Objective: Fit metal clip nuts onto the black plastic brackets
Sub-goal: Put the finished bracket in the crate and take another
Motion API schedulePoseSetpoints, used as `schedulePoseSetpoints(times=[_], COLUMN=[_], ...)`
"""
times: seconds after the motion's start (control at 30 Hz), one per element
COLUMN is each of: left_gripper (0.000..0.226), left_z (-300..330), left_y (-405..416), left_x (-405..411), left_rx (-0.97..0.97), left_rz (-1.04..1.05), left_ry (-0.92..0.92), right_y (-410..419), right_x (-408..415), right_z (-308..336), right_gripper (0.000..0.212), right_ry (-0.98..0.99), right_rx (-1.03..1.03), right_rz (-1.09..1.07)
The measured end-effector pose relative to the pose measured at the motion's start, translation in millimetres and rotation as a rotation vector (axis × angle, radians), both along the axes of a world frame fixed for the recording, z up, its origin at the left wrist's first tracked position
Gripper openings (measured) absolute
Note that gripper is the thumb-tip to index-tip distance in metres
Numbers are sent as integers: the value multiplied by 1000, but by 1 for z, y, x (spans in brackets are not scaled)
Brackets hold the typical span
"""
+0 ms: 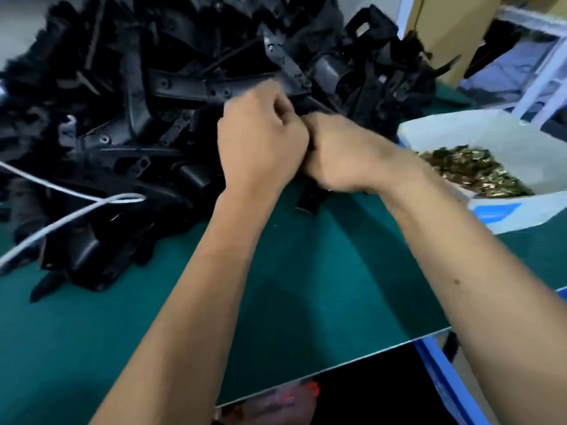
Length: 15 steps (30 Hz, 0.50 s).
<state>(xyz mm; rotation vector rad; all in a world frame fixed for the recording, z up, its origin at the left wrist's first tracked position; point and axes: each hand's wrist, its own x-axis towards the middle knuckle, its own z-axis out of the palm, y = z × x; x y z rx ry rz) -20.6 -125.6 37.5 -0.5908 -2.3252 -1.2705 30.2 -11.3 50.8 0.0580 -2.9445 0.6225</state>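
Observation:
Both hands meet over the middle of the green table (pixel 306 286), knuckles touching. My left hand (pixel 260 139) and my right hand (pixel 340 154) both grip one black plastic bracket (pixel 311 199), whose lower end sticks out below them. Whether a clip nut is pinched between the fingers is hidden. Behind the hands lies a big heap of black plastic brackets (pixel 147 102). To the right, a white box (pixel 521 207) holds several brass-coloured metal clip nuts (pixel 469 173).
A white cable (pixel 76 210) loops across the left part of the bracket heap. A blue crate edge (pixel 445 378) sits below the table's near right corner. White shelving and cardboard stand at the back right (pixel 540 81).

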Motion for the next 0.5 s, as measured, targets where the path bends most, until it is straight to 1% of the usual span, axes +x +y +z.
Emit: schedulePoseSetpoints(times=[0.07, 0.13, 0.23, 0.3, 0.37, 0.43, 0.5], left_gripper=[25, 21, 15, 17, 19, 16, 13], left_z=[-29, -57, -82, -86, -88, -91, -97], left_y=[-36, -62, -87, -90, -89, -87, -86], left_x=[1, 4, 1, -8, -19, -30, -39], left_rx=[-62, -145, -265, -244, -179, -149, -147], left_rz=[25, -13, -64, -49, -14, 24, 54], left_ry=[-15, -13, 110, 207, 292, 331, 323], right_y=[-31, -47, -61, -63, -62, -60, -56], right_x=[-8, -11, -14, -18, -24, -28, -31], right_z=[-31, -57, -80, -87, -91, -94, -99], right_gripper=[26, 22, 15, 16, 26, 39, 46], right_ry=[-80, -153, -138, -42, 31, 25, 15], right_rx=[-28, -10, 27, 35, 63, 64, 23], right_rz=[63, 135, 221, 246, 276, 303, 311])
